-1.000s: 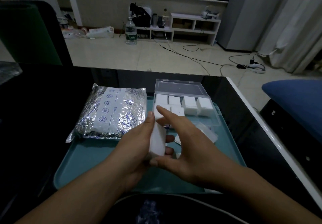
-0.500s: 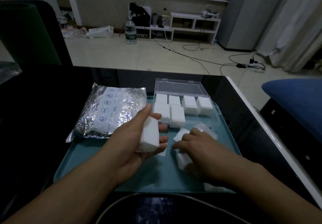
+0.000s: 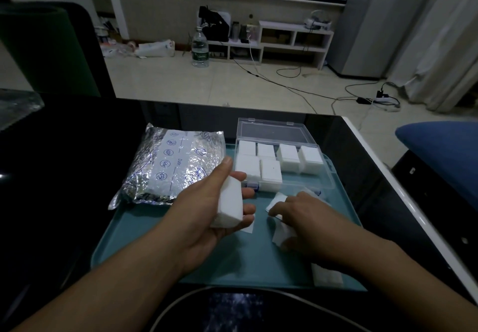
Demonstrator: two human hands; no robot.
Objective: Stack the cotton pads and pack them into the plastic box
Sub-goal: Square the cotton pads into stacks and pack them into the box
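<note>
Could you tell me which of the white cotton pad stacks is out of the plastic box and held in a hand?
The stack of cotton pads gripped in the left hand above the teal tray; the other stacks sit inside the clear plastic box.

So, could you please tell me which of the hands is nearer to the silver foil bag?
Left. The left hand grips a pad stack beside the silver foil bag's near edge; the right hand lies on loose pads farther right.

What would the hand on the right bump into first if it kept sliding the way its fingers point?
Probably the loose cotton pad at the right hand's fingertips on the tray. Beyond that comes the left hand with its stack of pads, though depth is unclear.
</note>
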